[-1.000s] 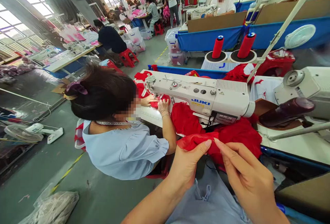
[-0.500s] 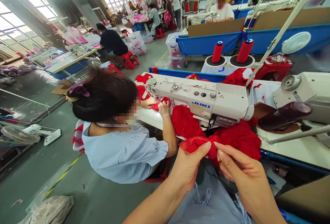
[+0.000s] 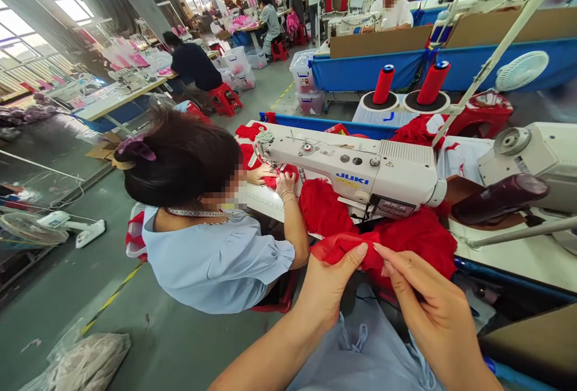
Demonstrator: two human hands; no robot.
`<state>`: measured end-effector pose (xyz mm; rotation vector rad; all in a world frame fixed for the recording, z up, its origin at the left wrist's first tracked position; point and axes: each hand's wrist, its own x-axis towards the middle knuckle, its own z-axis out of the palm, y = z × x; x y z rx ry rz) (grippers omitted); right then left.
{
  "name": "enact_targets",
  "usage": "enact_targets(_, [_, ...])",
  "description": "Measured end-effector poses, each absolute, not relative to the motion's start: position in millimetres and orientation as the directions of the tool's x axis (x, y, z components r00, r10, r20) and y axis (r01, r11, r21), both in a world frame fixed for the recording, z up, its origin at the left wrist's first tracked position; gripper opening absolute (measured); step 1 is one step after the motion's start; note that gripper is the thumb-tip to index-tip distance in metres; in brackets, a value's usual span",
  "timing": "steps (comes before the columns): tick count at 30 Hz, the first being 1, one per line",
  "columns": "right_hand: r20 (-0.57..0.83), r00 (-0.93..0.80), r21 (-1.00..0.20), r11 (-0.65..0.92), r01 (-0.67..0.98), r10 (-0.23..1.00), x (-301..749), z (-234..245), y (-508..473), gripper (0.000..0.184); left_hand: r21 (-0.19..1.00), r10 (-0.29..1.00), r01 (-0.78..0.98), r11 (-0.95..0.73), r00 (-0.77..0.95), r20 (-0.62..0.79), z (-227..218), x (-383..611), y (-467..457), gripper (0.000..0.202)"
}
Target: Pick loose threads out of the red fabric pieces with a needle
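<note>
Thin red fabric is gripped in my left hand, its thumb pressed on top near the edge. My right hand is closed in a pinch at that fabric's right edge, close to my left thumb; any thread or small thing between the fingertips is too fine to make out. Just beyond my hands, a heap of red cloth lies along the table edge, partly covered by my fingers. Behind it stands a white sewing machine.
Close on my left, a co-worker in a light blue top guides red pieces under the machine's needle. Red thread cones stand behind the machine. To the right are a maroon cylindrical object, a slanted metal pole and a cardboard panel.
My right hand has shifted slightly, and its fingers sit a little higher at the fabric edge. My left hand keeps its hold. The view has tilted slightly.
</note>
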<state>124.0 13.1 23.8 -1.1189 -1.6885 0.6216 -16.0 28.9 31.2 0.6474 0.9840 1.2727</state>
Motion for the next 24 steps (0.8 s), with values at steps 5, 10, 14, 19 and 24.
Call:
enact_targets(5, [0.494, -0.126, -0.749, 0.494, 0.441, 0.86, 123.2, 24.7, 12.1, 0.036, 0.879, 0.977, -0.441, 0.182, -0.021, -0.212, 32.0, -17.0, 26.7, 0.011])
enact_targets(10, [0.509, -0.123, -0.736, 0.505, 0.451, 0.852, 121.8, 26.0, 11.5, 0.035, 0.92, 0.985, -0.364, 0.148, -0.035, -0.172, 30.2, -18.3, 25.0, 0.012])
enact_targets(14, [0.508, -0.118, -0.737, 0.502, 0.452, 0.853, 121.5, 25.4, 12.1, 0.034, 0.932, 0.985, -0.33, 0.148, -0.039, -0.17, 28.6, -18.8, 24.2, 0.013])
enact_targets(19, [0.484, -0.103, -0.759, 0.475, 0.444, 0.869, 120.0, 29.4, 12.8, 0.032, 0.942, 0.987, -0.306, 0.137, -0.037, -0.155, 29.9, -18.7, 23.6, 0.014])
enact_targets(24, [0.423, -0.057, -0.822, 0.41, 0.395, 0.904, 118.7, 31.3, 13.2, 0.028, 0.938, 0.987, -0.315, 0.142, -0.026, -0.158, 31.1, -18.6, 24.1, 0.012])
